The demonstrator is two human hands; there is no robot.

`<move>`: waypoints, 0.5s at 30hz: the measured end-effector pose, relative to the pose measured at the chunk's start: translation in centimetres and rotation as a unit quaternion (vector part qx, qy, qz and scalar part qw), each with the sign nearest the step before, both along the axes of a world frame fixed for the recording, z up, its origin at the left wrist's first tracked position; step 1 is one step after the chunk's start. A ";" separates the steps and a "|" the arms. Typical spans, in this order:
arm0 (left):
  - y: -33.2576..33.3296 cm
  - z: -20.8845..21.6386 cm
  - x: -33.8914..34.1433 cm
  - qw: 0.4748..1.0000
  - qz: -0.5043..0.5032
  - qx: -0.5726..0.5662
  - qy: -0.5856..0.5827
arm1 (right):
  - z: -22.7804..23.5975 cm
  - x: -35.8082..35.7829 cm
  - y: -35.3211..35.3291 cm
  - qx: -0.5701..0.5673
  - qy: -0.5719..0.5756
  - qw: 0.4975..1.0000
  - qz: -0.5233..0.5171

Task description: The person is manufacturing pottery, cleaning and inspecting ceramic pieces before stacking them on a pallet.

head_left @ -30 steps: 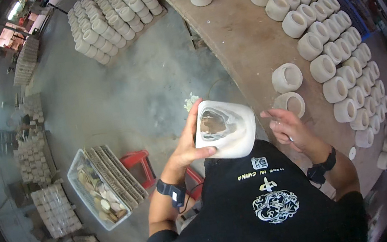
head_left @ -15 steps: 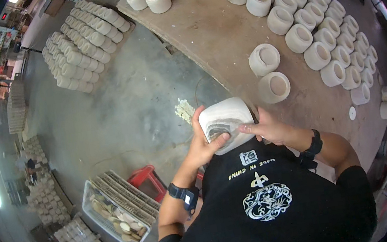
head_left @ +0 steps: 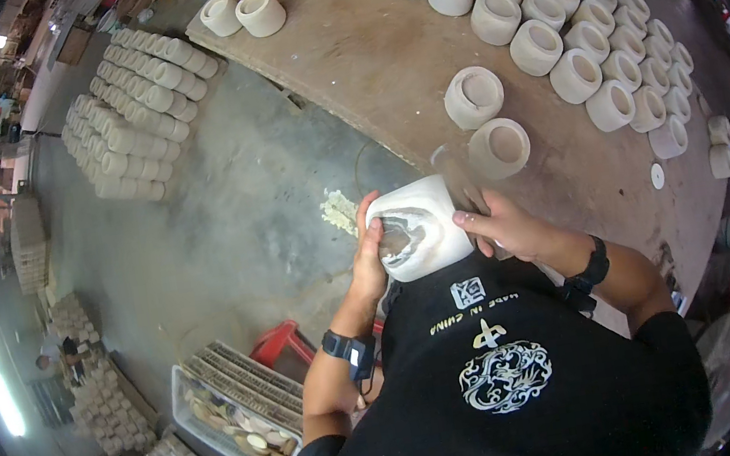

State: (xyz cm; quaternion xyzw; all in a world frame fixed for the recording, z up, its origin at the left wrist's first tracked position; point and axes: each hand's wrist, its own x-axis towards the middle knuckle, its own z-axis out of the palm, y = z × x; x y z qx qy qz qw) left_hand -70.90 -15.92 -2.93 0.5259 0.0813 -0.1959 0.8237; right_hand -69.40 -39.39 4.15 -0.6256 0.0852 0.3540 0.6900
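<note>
Over my lap, in front of the table edge, is a white, chalky block-shaped mould [head_left: 435, 241] with rounded corners, tilted toward me. Grey and brown smears run in curves across its face. My left hand [head_left: 367, 251] grips its left side, thumb on the smeared face and fingers behind. At its right edge is my right hand [head_left: 506, 224], thumb against the block's rim. A thin, blurred blade-like tool [head_left: 459, 178] shows in the right hand, sticking out toward the table; its exact kind cannot be made out. Two round white moulds with hollow tops [head_left: 499, 149] stand just beyond that hand.
Rows of similar moulds [head_left: 536, 47] fill the table's [head_left: 359, 59] right and far side. Stacks of them [head_left: 137, 120] stand on the floor. A white crate [head_left: 187, 415] of pale pieces, a red stool [head_left: 277, 345] and pale scraps [head_left: 339, 211] lie to my left.
The block has turned in my hands, and more of its smeared hollow-like marking faces up. My right thumb has moved from the smeared face to the right rim. The view has shifted slightly.
</note>
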 end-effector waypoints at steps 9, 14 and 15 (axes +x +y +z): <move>0.5 -1.4 0.2 0.981 0.077 -0.148 0.094 | -14.0 -2.0 -13.4 -0.306 -0.234 0.894 -0.229; 0.9 -1.1 -0.5 0.956 0.099 -0.212 0.174 | -24.9 -5.8 -25.7 -0.418 -0.061 0.883 -0.205; 0.8 -1.0 -0.6 0.942 0.087 -0.272 0.175 | -26.2 -6.6 -27.4 -0.431 -0.012 0.874 -0.224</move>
